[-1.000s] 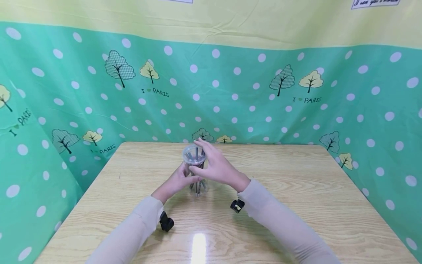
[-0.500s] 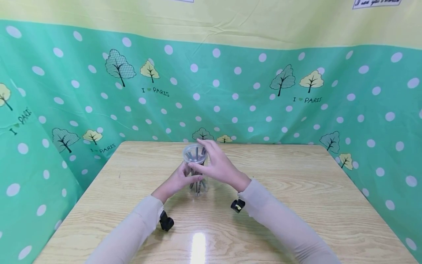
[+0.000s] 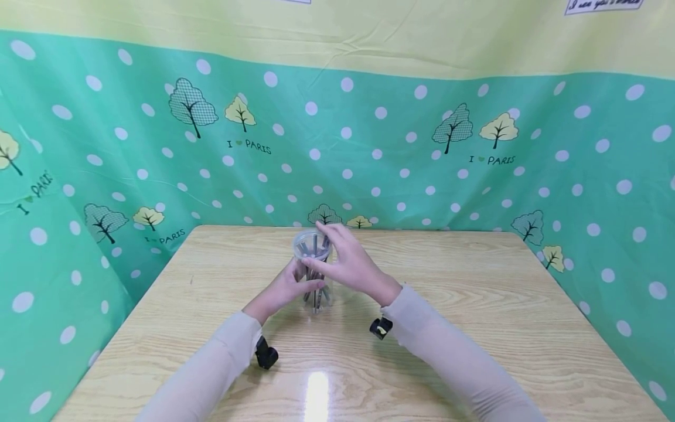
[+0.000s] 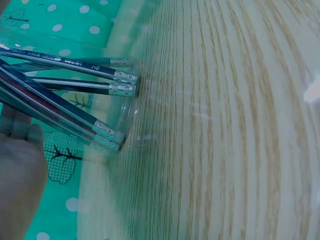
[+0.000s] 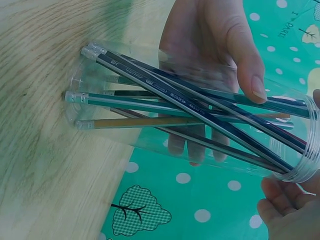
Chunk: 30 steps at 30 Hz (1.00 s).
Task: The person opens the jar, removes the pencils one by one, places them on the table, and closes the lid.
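Observation:
A clear plastic jar (image 5: 145, 135) stands on the table with several pencils (image 5: 150, 85) inside, their metal-ferruled eraser ends down. Most are dark and striped; teal and tan ones show too. My left hand (image 3: 290, 286) grips the jar's body, its thumb and fingers visible through the wall in the right wrist view. At the top, my right hand (image 3: 350, 264) curves round the clear ribbed lid (image 5: 306, 160), thumb on the near side and fingers on the far side. The left wrist view shows the jar's lower end close to the tabletop.
The wood-grain table (image 3: 448, 328) extends to both sides of the jar, with a bright light reflection near its front. A green dotted cloth (image 3: 369, 152) hangs behind and along the sides. Black camera mounts (image 3: 266, 354) hang under both wrists.
My right hand has turned slightly round the jar's top, its thumb edging up and away. The left hand keeps its grip on the body, nearly still.

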Available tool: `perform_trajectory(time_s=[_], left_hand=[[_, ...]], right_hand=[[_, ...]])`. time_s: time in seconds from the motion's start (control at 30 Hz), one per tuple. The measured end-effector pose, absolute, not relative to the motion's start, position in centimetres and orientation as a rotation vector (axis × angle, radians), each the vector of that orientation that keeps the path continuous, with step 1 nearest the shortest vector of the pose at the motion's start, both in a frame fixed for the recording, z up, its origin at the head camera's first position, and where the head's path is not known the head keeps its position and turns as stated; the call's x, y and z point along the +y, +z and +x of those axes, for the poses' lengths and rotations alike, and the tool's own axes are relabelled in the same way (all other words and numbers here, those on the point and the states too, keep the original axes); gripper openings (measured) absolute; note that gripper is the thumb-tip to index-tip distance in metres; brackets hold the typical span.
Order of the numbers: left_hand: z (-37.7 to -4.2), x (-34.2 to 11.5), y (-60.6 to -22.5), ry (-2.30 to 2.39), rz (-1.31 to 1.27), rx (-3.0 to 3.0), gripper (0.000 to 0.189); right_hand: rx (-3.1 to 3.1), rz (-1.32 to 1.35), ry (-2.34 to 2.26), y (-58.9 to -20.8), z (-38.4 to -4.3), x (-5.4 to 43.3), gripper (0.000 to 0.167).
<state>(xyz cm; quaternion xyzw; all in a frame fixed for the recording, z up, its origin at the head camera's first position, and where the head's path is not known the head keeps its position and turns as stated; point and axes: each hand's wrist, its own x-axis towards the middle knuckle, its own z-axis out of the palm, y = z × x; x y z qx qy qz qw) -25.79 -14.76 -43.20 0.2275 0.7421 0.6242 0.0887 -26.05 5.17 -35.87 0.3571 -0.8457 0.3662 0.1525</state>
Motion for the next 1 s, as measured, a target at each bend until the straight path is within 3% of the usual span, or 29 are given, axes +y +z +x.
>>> perform_trajectory(time_s=[1.0], left_hand=[[-25.7, -14.8, -43.2, 1.843, 0.626, 2.239, 0.09]], right_hand=[[-2.378, 1.04, 1.005, -34.1, -24.9, 7.1, 0.081]])
